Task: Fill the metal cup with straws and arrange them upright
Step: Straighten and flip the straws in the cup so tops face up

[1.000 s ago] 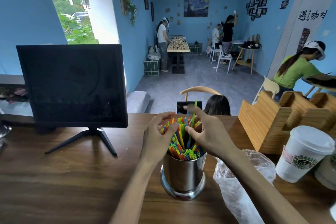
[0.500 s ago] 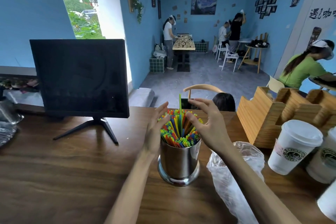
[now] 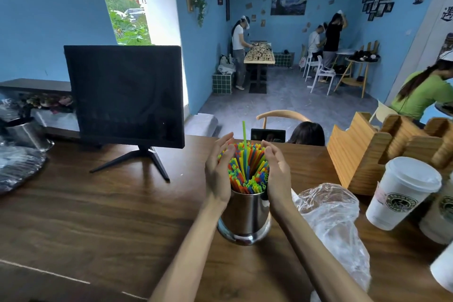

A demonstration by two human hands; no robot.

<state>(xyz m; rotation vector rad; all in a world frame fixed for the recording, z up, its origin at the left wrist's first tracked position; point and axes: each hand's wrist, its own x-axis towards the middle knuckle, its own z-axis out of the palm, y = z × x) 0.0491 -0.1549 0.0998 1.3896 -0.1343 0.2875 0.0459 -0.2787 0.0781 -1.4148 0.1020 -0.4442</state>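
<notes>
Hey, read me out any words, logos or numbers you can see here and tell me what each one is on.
"COFFEE": on the round green logo of the nearest white lidded paper cup; the rest of the ring text is too blurred to read.
Second paper cup behind it: a similar green logo, unreadable.
Black brush characters on the white wall panel at the right edge: cut off, unreadable.
Monitor, metal cup, straws: no text visible.

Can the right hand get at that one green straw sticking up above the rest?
Probably yes. The green straw stands clear above the other straws, with nothing over it. The right hand is open beside the bundle, fingertips close to the tall straw; the left hand cups the opposite side, out of its way.
</notes>
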